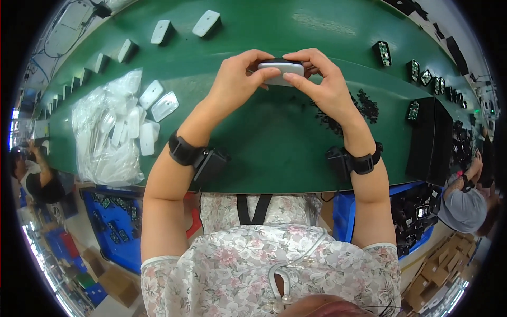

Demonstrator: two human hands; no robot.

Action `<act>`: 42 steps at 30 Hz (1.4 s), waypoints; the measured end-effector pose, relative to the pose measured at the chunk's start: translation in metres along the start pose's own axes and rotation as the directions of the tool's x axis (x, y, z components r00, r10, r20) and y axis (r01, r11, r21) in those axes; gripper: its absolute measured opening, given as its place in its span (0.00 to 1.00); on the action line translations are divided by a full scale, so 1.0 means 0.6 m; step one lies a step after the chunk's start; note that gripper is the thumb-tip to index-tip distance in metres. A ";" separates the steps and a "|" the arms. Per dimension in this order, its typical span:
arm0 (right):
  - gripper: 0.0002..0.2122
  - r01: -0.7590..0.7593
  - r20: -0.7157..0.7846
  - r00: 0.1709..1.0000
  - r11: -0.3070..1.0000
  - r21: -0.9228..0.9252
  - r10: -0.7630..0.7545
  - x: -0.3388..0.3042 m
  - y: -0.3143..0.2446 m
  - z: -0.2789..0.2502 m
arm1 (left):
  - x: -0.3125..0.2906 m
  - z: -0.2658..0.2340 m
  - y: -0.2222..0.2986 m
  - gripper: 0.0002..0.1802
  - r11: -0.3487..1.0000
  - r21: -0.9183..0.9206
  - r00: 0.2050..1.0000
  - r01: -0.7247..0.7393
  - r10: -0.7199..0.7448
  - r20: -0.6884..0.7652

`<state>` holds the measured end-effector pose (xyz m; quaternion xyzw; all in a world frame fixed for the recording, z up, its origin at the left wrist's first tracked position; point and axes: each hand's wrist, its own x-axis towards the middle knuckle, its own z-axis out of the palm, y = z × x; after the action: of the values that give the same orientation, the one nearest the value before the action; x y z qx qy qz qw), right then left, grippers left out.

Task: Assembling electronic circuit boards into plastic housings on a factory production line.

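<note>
Over the green table, both my hands hold a small device housing with a pale grey-white cover and a black part behind it. My left hand pinches its left end between thumb and fingers. On the right end, my right hand grips with the thumb on the pale face and the fingers behind. Small black pieces lie in a loose heap beside and beneath my right wrist. To the left, white rounded covers rest beside a clear plastic bag that holds several more.
A row of white-topped housings curves along the far left. Along the far right stand black housings with green circuit boards. A black box is at the right edge. Blue bins flank me below; other people work at both sides.
</note>
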<state>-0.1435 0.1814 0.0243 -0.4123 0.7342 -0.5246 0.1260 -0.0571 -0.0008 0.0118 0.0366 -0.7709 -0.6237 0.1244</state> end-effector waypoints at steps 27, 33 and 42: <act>0.06 -0.247 -0.240 0.961 0.809 -0.533 0.136 -0.058 0.072 -0.063 | 0.168 -0.133 -0.075 0.21 0.884 0.393 0.949 0.252 -0.145 -0.281; 0.06 -0.199 -0.238 0.969 0.795 -0.573 0.071 -0.058 0.079 -0.084 | -0.014 -0.273 0.021 0.16 0.563 0.818 0.973 0.117 0.100 -0.208; 0.05 -0.353 -0.301 0.925 0.822 -0.447 0.234 -0.056 0.076 -0.091 | -0.178 -0.239 -0.050 0.22 0.278 0.960 0.990 0.022 0.131 -0.061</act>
<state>-0.1776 0.2478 -0.0008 -0.2475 0.9079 -0.3382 0.0095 0.0771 -0.1212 -0.0056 0.1171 -0.9817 -0.0279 0.1477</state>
